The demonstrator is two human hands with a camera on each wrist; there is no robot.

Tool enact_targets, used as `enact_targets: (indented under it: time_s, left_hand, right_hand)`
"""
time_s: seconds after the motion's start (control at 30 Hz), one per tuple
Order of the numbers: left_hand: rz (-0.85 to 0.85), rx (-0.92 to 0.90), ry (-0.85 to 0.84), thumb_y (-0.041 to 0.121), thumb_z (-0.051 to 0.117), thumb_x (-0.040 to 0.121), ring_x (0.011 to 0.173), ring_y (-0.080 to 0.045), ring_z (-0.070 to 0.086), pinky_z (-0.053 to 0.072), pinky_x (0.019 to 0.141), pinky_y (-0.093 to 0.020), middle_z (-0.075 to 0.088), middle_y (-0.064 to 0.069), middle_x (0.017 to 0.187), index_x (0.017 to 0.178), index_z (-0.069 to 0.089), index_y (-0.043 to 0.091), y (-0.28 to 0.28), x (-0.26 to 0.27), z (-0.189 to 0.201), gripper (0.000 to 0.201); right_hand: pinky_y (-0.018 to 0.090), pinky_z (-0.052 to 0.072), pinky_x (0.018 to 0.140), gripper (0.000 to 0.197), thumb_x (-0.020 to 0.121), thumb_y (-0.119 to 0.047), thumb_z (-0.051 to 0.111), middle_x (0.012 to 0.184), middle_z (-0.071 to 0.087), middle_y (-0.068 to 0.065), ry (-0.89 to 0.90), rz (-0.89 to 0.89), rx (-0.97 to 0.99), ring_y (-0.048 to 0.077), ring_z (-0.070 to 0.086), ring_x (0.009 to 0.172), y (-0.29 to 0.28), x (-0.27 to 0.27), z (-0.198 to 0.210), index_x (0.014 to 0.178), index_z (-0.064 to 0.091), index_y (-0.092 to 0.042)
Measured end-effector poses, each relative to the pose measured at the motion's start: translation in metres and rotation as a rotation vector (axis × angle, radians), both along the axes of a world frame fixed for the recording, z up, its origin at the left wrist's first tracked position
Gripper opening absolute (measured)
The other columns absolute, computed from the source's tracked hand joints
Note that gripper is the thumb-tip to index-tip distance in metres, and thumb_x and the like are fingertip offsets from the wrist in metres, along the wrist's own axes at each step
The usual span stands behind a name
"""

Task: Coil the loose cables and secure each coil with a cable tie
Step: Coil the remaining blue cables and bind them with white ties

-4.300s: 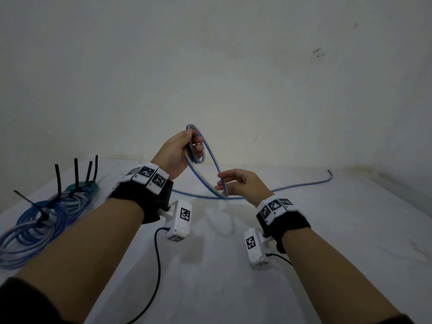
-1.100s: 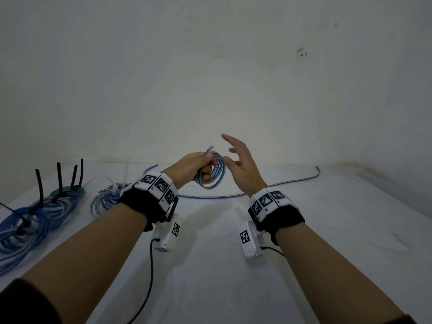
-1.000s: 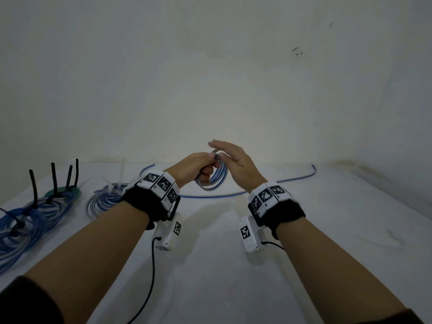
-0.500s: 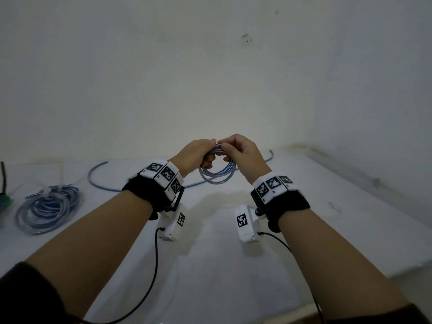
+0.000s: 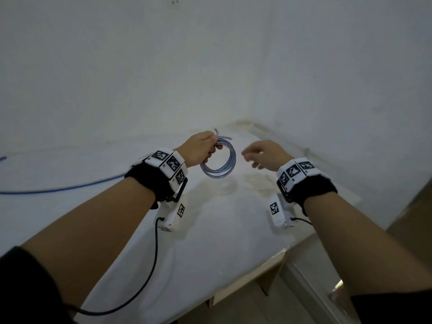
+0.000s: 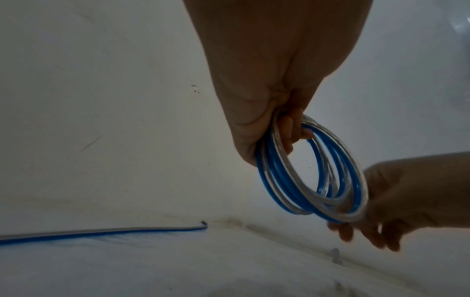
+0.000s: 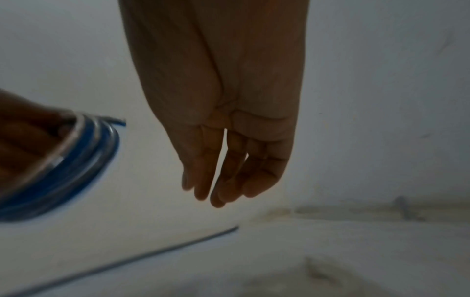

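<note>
Coil of blue and clear plastic cable (image 5: 219, 163), a few loops thick, is hanging in the air over the white table (image 5: 210, 230), not resting on it. The left hand (image 5: 198, 149) has it by the top, fingers curled through the loops and the thumb side clamped over them, so the ring dangles below and to the right of that fist. From the left wrist view the coil (image 6: 312, 170) hangs tilted off the fingers (image 6: 289, 134), and a short cable end pokes out past the knuckles at the top.

The right hand (image 5: 264, 153) is just beside the coil on its right, holding nothing, fingers loose and nearly straight, pointing down in the right wrist view (image 7: 229, 140). In the head view there's a gap between it and the ring.

Another loose blue cable (image 5: 63, 188) lies stretched out flat on the table, well off to the left toward the wall.
</note>
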State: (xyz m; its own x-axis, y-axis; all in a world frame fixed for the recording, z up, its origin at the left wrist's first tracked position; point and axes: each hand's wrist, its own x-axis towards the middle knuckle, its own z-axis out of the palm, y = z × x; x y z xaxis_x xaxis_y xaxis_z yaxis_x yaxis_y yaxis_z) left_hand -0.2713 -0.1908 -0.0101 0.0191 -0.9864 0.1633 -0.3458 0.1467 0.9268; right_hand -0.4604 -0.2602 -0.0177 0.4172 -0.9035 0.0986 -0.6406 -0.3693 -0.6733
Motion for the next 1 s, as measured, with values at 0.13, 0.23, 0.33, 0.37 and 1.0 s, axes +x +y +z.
enact_targets:
  time_s: [0.13, 0.23, 0.33, 0.37, 1.0]
  left_hand:
    - [0.017, 0.021, 0.036, 0.015, 0.030, 0.100, 0.048, -0.011, 0.030, 0.027, 0.052, -0.025, 0.033, 0.000, 0.059, 0.070, 0.051, 0.012, -0.009, -0.012, -0.006, 0.037]
    - [0.017, 0.036, 0.042, 0.014, 0.030, 0.100, 0.050, -0.013, 0.029, 0.026, 0.053, -0.026, 0.033, 0.000, 0.059, 0.070, 0.051, 0.011, -0.014, -0.016, -0.009, 0.037]
    - [0.025, 0.044, 0.052, 0.015, 0.030, 0.100, 0.052, -0.014, 0.029, 0.027, 0.053, -0.026, 0.034, 0.000, 0.060, 0.070, 0.051, 0.011, -0.016, -0.015, -0.011, 0.036]
    - [0.027, 0.044, 0.051, 0.015, 0.030, 0.100, 0.052, -0.014, 0.029, 0.027, 0.053, -0.026, 0.034, 0.000, 0.060, 0.070, 0.051, 0.011, -0.016, -0.013, -0.011, 0.036]
    - [0.285, 0.063, 0.014, 0.012, 0.028, 0.098, 0.044, -0.015, 0.032, 0.029, 0.045, -0.023, 0.040, 0.004, 0.044, 0.068, 0.049, 0.009, 0.012, 0.075, 0.004, 0.037]
  right_hand:
    - [0.023, 0.045, 0.067, 0.019, 0.081, -0.018, 0.070, 0.091, 0.069, 0.007, 0.508, -0.017, -0.005, 0.015, 0.057, 0.074, -0.012, -0.030, -0.018, 0.097, 0.073, -0.008]
    - [0.024, 0.045, 0.067, 0.023, 0.077, -0.022, 0.075, 0.092, 0.068, 0.005, 0.610, 0.026, 0.028, 0.016, 0.058, 0.081, -0.016, -0.031, -0.031, 0.095, 0.073, -0.009]
    - [0.026, 0.046, 0.071, 0.023, 0.075, -0.020, 0.076, 0.096, 0.068, 0.006, 0.683, 0.054, -0.003, 0.017, 0.058, 0.082, -0.023, -0.025, -0.039, 0.094, 0.071, -0.008]
    - [0.026, 0.046, 0.071, 0.021, 0.075, -0.018, 0.076, 0.098, 0.068, 0.007, 0.704, 0.057, -0.011, 0.017, 0.058, 0.082, -0.026, -0.023, -0.041, 0.093, 0.070, -0.008]
    - [0.019, 0.053, 0.052, 0.007, 0.094, 0.000, 0.046, 0.073, 0.060, 0.011, -0.637, 0.092, 0.135, 0.010, 0.058, 0.049, 0.014, 0.082, 0.007, 0.092, 0.052, -0.003]
